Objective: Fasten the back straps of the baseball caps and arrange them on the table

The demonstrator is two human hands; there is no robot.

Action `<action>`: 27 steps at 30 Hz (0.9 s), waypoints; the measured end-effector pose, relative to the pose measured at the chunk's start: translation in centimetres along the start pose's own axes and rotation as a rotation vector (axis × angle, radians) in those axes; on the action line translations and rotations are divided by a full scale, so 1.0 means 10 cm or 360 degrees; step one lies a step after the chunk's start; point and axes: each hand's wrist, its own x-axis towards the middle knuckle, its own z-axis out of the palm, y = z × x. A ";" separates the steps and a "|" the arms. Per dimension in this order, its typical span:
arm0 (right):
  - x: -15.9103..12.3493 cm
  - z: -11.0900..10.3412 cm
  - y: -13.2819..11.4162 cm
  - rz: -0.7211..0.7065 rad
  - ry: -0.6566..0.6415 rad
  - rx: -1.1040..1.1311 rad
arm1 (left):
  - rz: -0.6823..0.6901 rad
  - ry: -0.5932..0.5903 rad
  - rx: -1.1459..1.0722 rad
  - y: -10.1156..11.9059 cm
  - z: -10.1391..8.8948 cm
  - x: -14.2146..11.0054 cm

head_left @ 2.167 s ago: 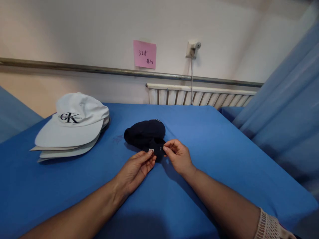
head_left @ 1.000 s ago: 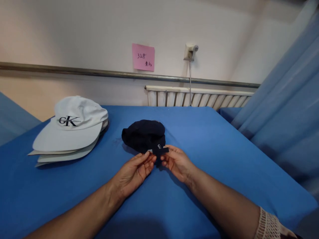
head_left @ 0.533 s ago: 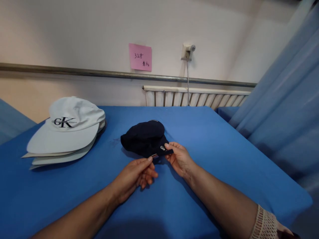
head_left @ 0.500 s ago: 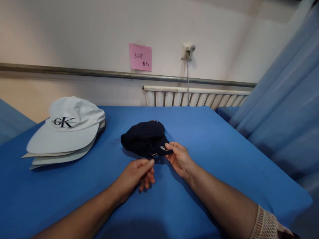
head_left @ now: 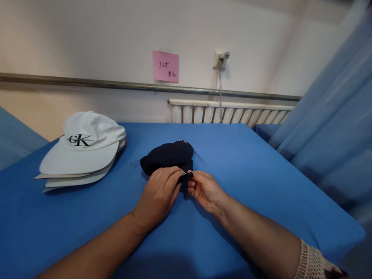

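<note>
A stack of pale caps (head_left: 83,153) stands at frame left on a blue surface (head_left: 247,170). Just left of centre, the left grip (head_left: 159,193) is closed on the strap (head_left: 188,176) of a dark cap (head_left: 165,155) lying at frame centre; right of centre, the right grip (head_left: 207,190) pinches the strap's end.

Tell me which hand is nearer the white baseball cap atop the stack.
Left. The left hand is right of the white baseball cap, at the dark baseball cap; the right hand is farther right, pinching that cap's strap.
</note>
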 end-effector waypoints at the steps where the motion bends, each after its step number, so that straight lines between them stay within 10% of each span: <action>1: 0.00 0.00 0.00 0.0004 0.0005 -0.0007 | -0.0021 0.0021 -0.0049 0.00 0.00 0.01; 7: 0.06 -0.05 0.05 -0.0121 -0.0088 -0.0260 | -0.0225 0.0068 -0.0129 -0.09 0.00 0.03; 16: 0.18 -0.18 0.12 -0.1148 -0.0097 -0.1524 | -0.0728 0.0048 -0.0419 -0.19 -0.13 0.14; 27: 0.34 -0.21 0.17 -0.0904 -0.0149 -0.1529 | -0.0584 -0.0203 -0.0317 -0.19 -0.17 0.09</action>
